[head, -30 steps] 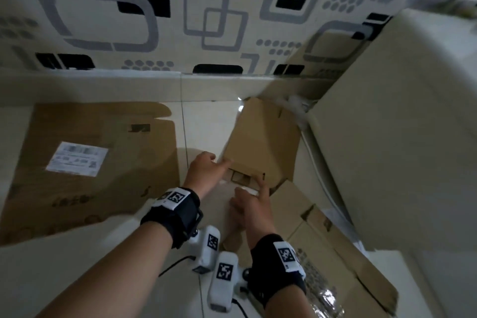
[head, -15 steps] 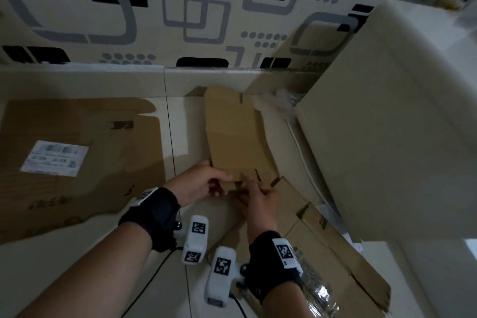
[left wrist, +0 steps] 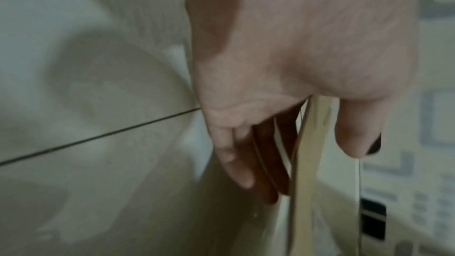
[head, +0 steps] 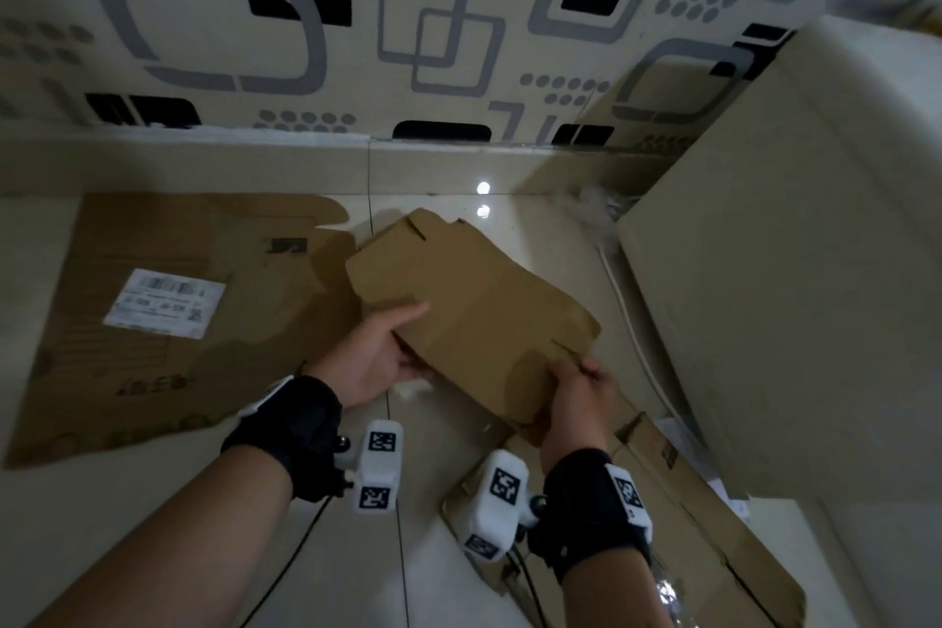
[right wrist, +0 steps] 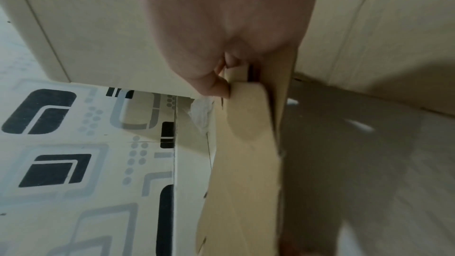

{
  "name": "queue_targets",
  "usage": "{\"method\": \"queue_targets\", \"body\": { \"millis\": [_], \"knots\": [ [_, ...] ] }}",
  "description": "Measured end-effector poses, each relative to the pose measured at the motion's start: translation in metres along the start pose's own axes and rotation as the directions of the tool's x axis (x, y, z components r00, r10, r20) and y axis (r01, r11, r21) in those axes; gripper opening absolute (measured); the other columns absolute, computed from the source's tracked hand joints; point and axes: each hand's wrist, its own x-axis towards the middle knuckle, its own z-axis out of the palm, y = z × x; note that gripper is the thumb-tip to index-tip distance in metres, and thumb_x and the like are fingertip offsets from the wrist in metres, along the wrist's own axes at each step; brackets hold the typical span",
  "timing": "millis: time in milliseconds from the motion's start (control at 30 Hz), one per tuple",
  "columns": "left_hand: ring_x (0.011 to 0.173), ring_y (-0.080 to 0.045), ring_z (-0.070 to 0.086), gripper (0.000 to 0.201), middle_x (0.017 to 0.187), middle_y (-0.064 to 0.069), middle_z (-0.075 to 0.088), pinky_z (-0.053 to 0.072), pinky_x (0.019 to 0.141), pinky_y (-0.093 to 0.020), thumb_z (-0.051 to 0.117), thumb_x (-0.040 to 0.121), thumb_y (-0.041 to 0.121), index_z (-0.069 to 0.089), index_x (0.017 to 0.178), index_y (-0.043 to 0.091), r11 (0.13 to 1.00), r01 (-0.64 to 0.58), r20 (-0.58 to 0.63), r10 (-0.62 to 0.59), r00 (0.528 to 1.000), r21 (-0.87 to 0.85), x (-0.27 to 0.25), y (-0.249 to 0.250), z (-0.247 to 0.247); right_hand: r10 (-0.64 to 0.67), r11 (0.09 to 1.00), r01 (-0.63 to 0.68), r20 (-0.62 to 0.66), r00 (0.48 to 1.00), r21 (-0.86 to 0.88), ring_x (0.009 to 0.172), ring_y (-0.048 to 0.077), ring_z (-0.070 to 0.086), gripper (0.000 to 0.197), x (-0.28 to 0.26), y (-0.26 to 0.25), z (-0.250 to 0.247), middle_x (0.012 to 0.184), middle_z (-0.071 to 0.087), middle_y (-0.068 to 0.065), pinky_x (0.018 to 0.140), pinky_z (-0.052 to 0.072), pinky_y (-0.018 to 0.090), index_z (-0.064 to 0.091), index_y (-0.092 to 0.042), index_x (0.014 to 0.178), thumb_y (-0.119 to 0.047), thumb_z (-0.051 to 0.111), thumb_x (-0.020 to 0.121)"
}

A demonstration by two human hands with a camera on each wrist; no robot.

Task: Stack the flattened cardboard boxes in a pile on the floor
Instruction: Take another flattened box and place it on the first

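Bare tile floor (head: 433, 551) lies open between your wrists; the big white cabinet (head: 795, 270) walls off your right, the patterned wall (head: 357, 41) blocks ahead, and the labelled cardboard sheet (head: 168, 321) covers the left.

This looks like a room in a home, though the dim view leaves that uncertain. Glossy pale floor tiles (head: 448, 551) meet a wall papered with grey and black rounded rectangles (head: 418, 31), a cream cabinet (head: 795, 270) stands at the right, and flattened cardboard (head: 153, 321) lies loose on the floor.
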Motion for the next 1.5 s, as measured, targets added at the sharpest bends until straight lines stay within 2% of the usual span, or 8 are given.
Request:
{"method": "queue_targets", "body": {
  "millis": [300, 467, 700, 1033, 1200, 1333, 1433, 1500],
  "knots": [
    [0.124, -0.031, 0.06, 0.032, 0.135, -0.014, 0.065, 0.051, 0.099, -0.044, 0.056, 0.102, 0.007, 0.058, 0.134, 0.014, 0.932, -0.282, -0.245, 0.226, 0.943, -0.226, -0.027, 0.04, -0.037, -0.099, 0.995, 0.099, 0.161, 0.982, 0.008, 0.104, 0.027, 0.067, 0.042, -0.027, -0.008, 0.037, 0.119, 0.065, 0.008, 0.089, 0.058, 0.047, 0.05, -0.032, 0.12, -0.032, 0.073, 0.085],
    [0.125, -0.032, 0.06, 0.045, 0.138, -0.014, 0.065, 0.054, 0.092, -0.043, 0.055, 0.102, 0.008, 0.052, 0.147, 0.01, 0.897, -0.358, -0.373, 0.25, 0.893, -0.258, -0.054, 0.051, -0.081, -0.171, 0.983, 0.185, 0.318, 0.933, -0.014, 0.104, 0.025, 0.067, 0.036, -0.047, 0.0, 0.086, 0.118, 0.069, 0.007, 0.09, 0.058, 0.049, 0.058, -0.024, 0.123, -0.011, 0.062, 0.09],
    [0.108, -0.027, 0.067, 0.026, 0.117, -0.007, 0.071, 0.055, 0.078, -0.036, 0.061, 0.096, 0.012, 0.065, 0.121, 0.014, 0.883, -0.465, -0.656, 0.311, 0.688, -0.069, -0.114, 0.071, -0.15, -0.176, 0.977, 0.212, 0.453, 0.874, -0.03, 0.1, 0.024, 0.07, 0.029, -0.076, 0.025, 0.146, 0.104, 0.074, 0.003, 0.087, 0.059, 0.046, 0.065, -0.025, 0.109, -0.003, 0.063, 0.091],
    [0.102, -0.022, 0.066, 0.029, 0.111, 0.002, 0.07, 0.056, 0.086, -0.036, 0.065, 0.092, 0.01, 0.063, 0.118, 0.022, 0.821, -0.261, -0.662, 0.565, 0.492, 0.507, -0.139, 0.058, -0.209, -0.185, 0.906, 0.362, 0.564, 0.805, -0.219, 0.108, 0.012, 0.064, 0.054, -0.092, 0.056, 0.191, 0.12, 0.068, -0.003, 0.081, 0.057, 0.019, 0.065, -0.021, 0.131, 0.009, 0.044, 0.09],
    [0.125, -0.034, 0.05, 0.046, 0.137, -0.013, 0.046, 0.047, 0.104, -0.05, 0.071, 0.085, 0.038, 0.066, 0.128, 0.024, 0.721, 0.06, -0.639, 0.57, 0.516, 0.691, -0.129, 0.056, -0.227, -0.208, 0.91, 0.346, 0.468, 0.859, -0.23, 0.113, 0.023, 0.061, 0.032, -0.085, 0.063, 0.19, 0.127, 0.062, 0.01, 0.098, 0.052, 0.039, 0.057, -0.016, 0.117, 0.004, 0.049, 0.093],
    [0.13, -0.039, 0.039, 0.051, 0.144, -0.014, 0.035, 0.036, 0.109, -0.048, 0.072, 0.085, 0.038, 0.062, 0.133, 0.026, 0.587, 0.285, -0.648, 0.623, 0.439, 0.758, -0.13, 0.065, -0.223, -0.217, 0.872, 0.391, 0.484, 0.848, -0.295, 0.119, 0.022, 0.059, 0.034, -0.078, 0.061, 0.184, 0.13, 0.062, 0.008, 0.102, 0.05, 0.039, 0.059, -0.016, 0.124, -0.002, 0.049, 0.095],
    [0.128, -0.039, 0.041, 0.037, 0.137, -0.017, 0.042, 0.034, 0.107, -0.047, 0.069, 0.088, 0.022, 0.065, 0.125, 0.018, 0.489, 0.234, -0.54, 0.788, 0.295, 0.84, -0.125, 0.069, -0.207, -0.271, 0.833, 0.429, 0.419, 0.867, -0.349, 0.132, 0.018, 0.048, 0.038, -0.071, 0.06, 0.174, 0.141, 0.053, 0.002, 0.111, 0.041, 0.038, 0.056, -0.019, 0.132, -0.007, 0.052, 0.096],
    [0.121, -0.035, 0.047, 0.025, 0.129, -0.014, 0.047, 0.04, 0.104, -0.045, 0.067, 0.088, 0.016, 0.067, 0.114, 0.016, 0.375, 0.14, -0.4, 0.867, 0.296, 0.916, -0.119, 0.07, -0.184, -0.316, 0.811, 0.45, 0.367, 0.875, -0.375, 0.141, 0.019, 0.041, 0.04, -0.065, 0.056, 0.163, 0.148, 0.048, 0.003, 0.116, 0.035, 0.039, 0.054, -0.019, 0.134, -0.006, 0.05, 0.096]
  ]
}}
